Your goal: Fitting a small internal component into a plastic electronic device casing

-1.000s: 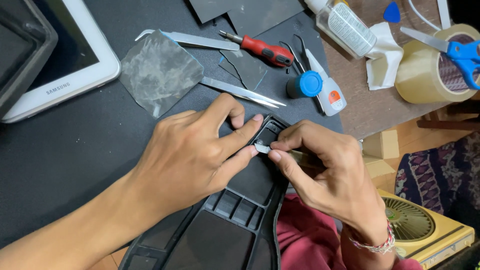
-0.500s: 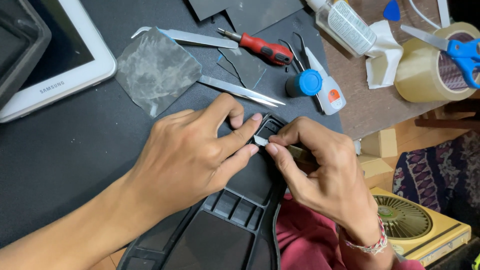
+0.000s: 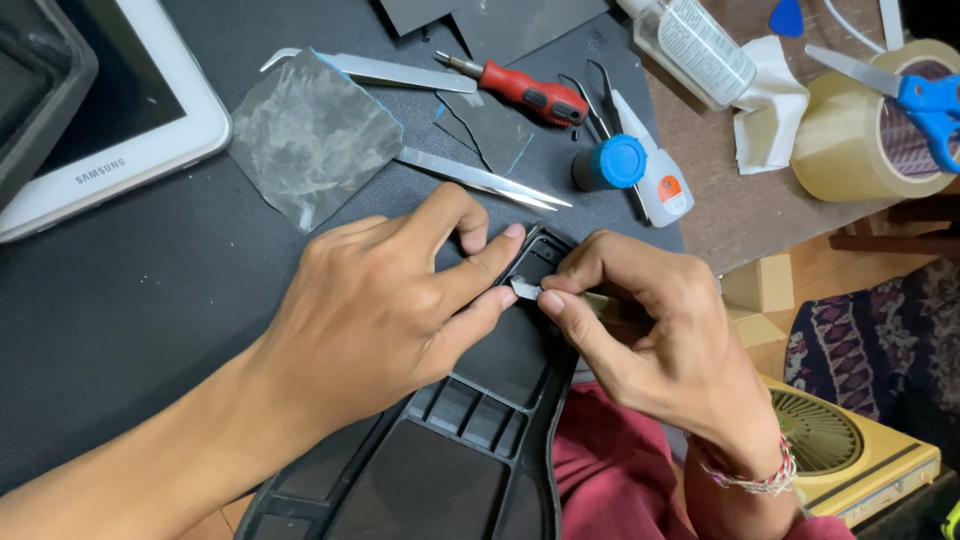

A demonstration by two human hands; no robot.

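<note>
My left hand presses down on a black plastic housing with moulded compartments, fingers spread over its upper end. My right hand pinches a small metal blade tool, its tip resting at the housing's top corner between my left fingertips. The housing runs from the mat's edge down towards my lap.
On the black mat lie a white tablet, a grey film piece, long tweezers, a red-handled screwdriver and a blue-capped glue bottle. Tape roll, blue scissors and a yellow fan are on the right.
My right hand has shifted slightly left and inward with the blade tool, closer to my left fingertips. The left hand stays pressed on the housing.
</note>
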